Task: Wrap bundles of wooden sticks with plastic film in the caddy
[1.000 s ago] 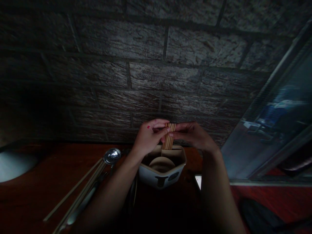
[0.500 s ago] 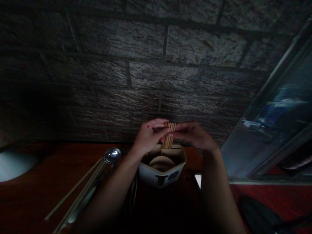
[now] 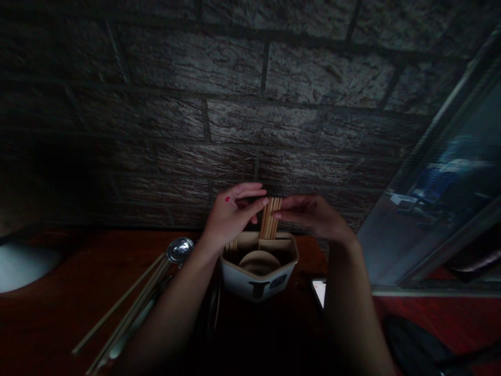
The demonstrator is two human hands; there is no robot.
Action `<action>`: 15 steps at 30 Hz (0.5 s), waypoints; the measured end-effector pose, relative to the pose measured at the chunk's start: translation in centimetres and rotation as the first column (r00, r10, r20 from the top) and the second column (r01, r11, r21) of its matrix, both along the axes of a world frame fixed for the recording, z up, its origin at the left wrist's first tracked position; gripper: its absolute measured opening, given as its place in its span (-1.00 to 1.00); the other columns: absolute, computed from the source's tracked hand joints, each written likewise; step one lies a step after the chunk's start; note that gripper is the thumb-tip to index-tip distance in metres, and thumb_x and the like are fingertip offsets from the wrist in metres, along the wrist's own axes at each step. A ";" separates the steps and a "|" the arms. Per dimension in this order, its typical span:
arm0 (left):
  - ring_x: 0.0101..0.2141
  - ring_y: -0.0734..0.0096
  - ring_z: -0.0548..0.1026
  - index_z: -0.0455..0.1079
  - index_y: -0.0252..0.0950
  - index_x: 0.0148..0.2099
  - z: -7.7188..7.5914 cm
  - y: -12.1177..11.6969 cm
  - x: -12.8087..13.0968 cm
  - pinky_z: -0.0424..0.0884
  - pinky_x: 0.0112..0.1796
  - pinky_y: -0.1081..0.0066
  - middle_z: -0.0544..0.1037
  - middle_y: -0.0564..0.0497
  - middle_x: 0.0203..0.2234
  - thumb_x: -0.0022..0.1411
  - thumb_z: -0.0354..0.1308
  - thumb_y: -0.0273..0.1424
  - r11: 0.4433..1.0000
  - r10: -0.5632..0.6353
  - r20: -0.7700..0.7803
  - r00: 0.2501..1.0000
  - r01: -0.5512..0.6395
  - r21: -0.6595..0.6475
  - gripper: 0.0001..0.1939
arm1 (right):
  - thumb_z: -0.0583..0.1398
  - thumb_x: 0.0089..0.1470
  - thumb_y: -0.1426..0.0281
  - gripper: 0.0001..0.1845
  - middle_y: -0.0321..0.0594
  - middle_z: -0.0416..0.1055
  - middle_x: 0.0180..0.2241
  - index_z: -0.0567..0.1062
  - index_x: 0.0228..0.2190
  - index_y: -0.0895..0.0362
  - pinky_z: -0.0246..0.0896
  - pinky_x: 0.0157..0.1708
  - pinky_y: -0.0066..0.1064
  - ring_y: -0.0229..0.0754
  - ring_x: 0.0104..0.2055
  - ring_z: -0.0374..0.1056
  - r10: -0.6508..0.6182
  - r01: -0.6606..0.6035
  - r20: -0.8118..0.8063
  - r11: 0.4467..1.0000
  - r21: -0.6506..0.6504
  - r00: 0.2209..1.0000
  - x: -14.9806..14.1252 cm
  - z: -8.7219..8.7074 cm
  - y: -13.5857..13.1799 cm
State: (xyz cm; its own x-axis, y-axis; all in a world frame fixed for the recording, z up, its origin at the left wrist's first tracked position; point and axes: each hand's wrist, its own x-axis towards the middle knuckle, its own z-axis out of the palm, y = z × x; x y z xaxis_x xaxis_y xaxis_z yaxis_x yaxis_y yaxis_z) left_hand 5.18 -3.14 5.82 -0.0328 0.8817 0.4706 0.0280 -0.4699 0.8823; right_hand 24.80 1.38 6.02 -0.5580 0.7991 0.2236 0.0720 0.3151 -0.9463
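A bundle of wooden chopsticks (image 3: 270, 225) stands upright in the back compartment of a white utensil holder (image 3: 258, 284) with dark lettering. My left hand (image 3: 229, 215) is just left of the bundle's top, fingers spread, one fingertip touching the sticks. My right hand (image 3: 313, 216) reaches in from the right with its fingers pressed together on the top of the bundle. A few more stick ends (image 3: 231, 244) show in the holder's left compartment, and a round lid-like shape sits in its middle.
The holder stands on a dark red wooden table against a brick wall (image 3: 235, 115). A metal spoon (image 3: 180, 249) and loose long chopsticks (image 3: 129, 308) lie left of it. A phone corner (image 3: 319, 290) shows at right, a pale dish (image 3: 19, 266) at far left, a glass pane (image 3: 442, 198) at right.
My left hand has let go of its pinch on the bundle, opened its fingers and shifted slightly left and up. My right hand stays on the chopsticks.
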 end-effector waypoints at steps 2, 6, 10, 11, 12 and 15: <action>-0.65 0.70 0.39 0.43 -0.39 -0.02 0.5 -0.5 -0.4 0.35 -0.61 0.57 0.58 -0.19 -0.08 0.06 0.35 -0.31 0.999 0.041 0.017 0.999 -0.042 0.035 -0.55 | 0.44 -0.23 0.27 -0.60 -0.18 0.59 -0.27 0.59 -0.30 0.18 0.36 -0.11 -0.31 -0.20 -0.24 0.49 -0.110 0.112 -0.049 0.993 0.038 0.993 0.3 0.0 0.0; -0.63 0.68 0.40 0.43 -0.36 0.00 1.4 -2.0 -0.9 0.32 -0.62 0.59 0.60 -0.16 -0.12 0.07 0.35 -0.25 0.993 0.090 0.056 0.994 -0.094 0.076 -0.53 | 0.42 -0.19 0.18 -0.54 -0.15 0.58 -0.27 0.58 -0.25 0.17 0.37 -0.14 -0.29 -0.18 -0.24 0.47 -0.348 0.367 -0.138 0.917 0.156 0.927 0.5 0.5 -0.4; -0.61 0.64 0.41 0.42 -0.35 0.02 2.6 -3.9 -2.6 0.29 -0.63 0.60 0.62 -0.13 -0.20 0.08 0.34 -0.22 0.989 0.124 0.018 0.992 -0.125 0.077 -0.50 | 0.38 -0.12 0.13 -0.58 -0.12 0.57 -0.25 0.59 -0.29 0.17 0.36 -0.19 -0.29 -0.14 -0.21 0.45 -0.465 0.530 -0.282 0.816 0.230 0.839 0.2 1.3 -1.3; -0.60 0.62 0.41 0.42 -0.35 0.03 2.9 -4.3 -3.5 0.28 -0.62 0.60 0.62 -0.12 -0.23 0.08 0.33 -0.20 0.986 0.152 -0.005 0.988 -0.151 0.070 -0.50 | 0.37 -0.10 0.13 -0.61 -0.13 0.56 -0.26 0.59 -0.31 0.17 0.35 -0.19 -0.30 -0.14 -0.21 0.45 -0.474 0.552 -0.316 0.799 0.237 0.822 -0.1 1.5 -1.7; -0.59 0.61 0.42 0.41 -0.35 0.03 3.0 -4.8 -4.5 0.29 -0.61 0.60 0.62 -0.11 -0.24 0.09 0.32 -0.18 0.982 0.180 -0.046 0.983 -0.177 0.059 -0.49 | 0.37 -0.09 0.14 -0.64 -0.14 0.56 -0.27 0.59 -0.33 0.16 0.35 -0.19 -0.30 -0.14 -0.22 0.44 -0.479 0.569 -0.344 0.785 0.243 0.808 -0.4 1.8 -2.2; -0.51 0.50 0.48 0.41 -0.34 0.04 2.3 -5.7 -9.1 0.40 -0.50 0.53 0.62 -0.08 -0.28 0.10 0.28 -0.11 0.961 0.272 -0.244 0.931 -0.273 0.030 -0.46 | 0.36 -0.06 0.18 -0.71 -0.19 0.56 -0.35 0.59 -0.38 0.14 0.33 -0.22 -0.33 -0.17 -0.27 0.43 -0.472 0.596 -0.403 0.754 0.276 0.784 -1.7 2.4 -4.0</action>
